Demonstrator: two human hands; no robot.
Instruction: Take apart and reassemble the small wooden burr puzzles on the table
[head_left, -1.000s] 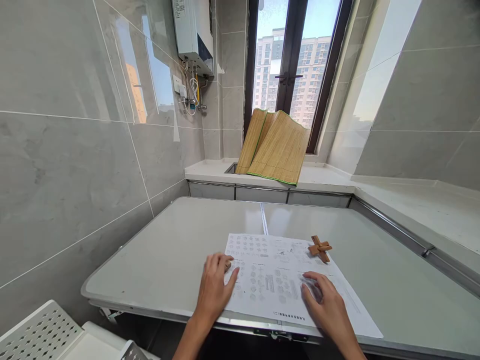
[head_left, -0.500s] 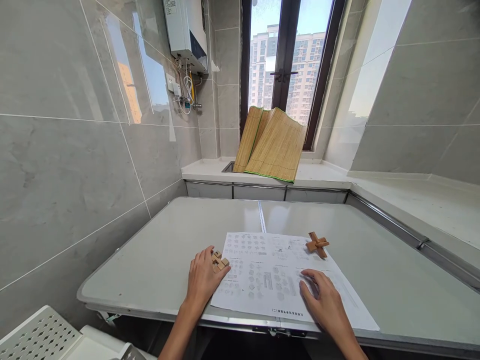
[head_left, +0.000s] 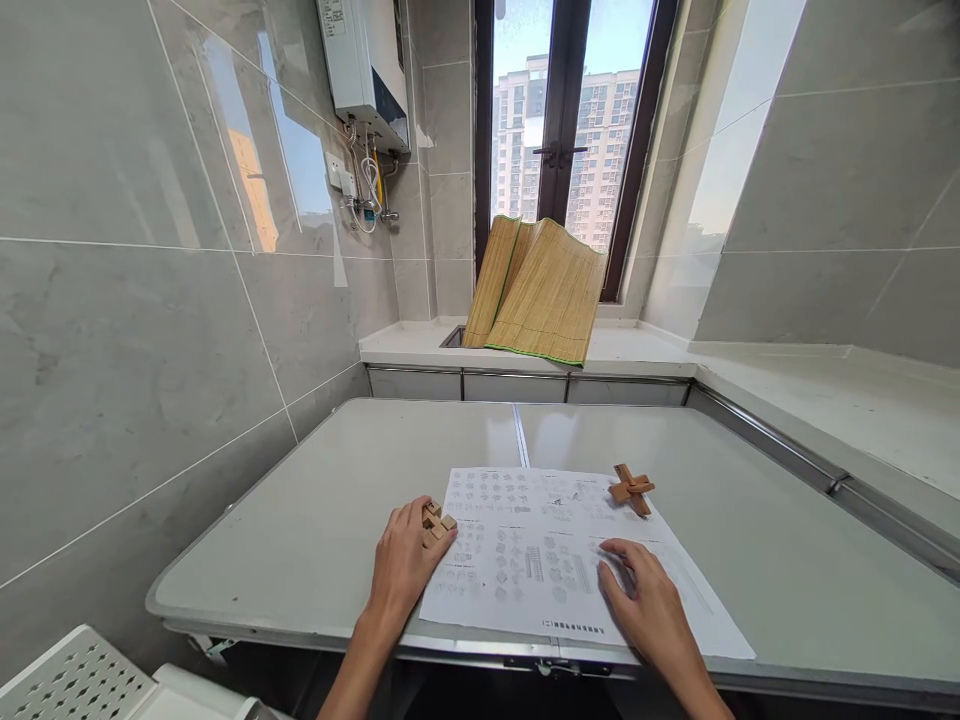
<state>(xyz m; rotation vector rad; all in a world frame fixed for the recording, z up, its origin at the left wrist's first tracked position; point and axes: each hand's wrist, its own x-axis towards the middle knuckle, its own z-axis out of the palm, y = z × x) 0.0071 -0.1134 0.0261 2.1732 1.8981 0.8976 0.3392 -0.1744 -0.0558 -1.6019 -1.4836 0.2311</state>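
A printed instruction sheet point(head_left: 555, 545) lies flat on the grey table point(head_left: 315, 520). My left hand point(head_left: 401, 570) rests at the sheet's left edge, its fingertips touching a small wooden puzzle piece point(head_left: 435, 522). My right hand point(head_left: 649, 610) lies flat on the lower right part of the sheet, fingers spread, holding nothing. A wooden cross-shaped puzzle point(head_left: 631, 489) sits on the sheet's upper right corner, apart from both hands.
A rolled bamboo mat point(head_left: 544, 290) leans against the window on the white counter point(head_left: 645, 350) behind the table. A water heater point(head_left: 364, 65) hangs on the tiled wall at the left. A white perforated stool point(head_left: 82, 680) stands at the lower left.
My left hand slid left off the sheet and uncovered the small wooden piece at its fingertips. The camera shifted slightly; my right hand stayed on the sheet.
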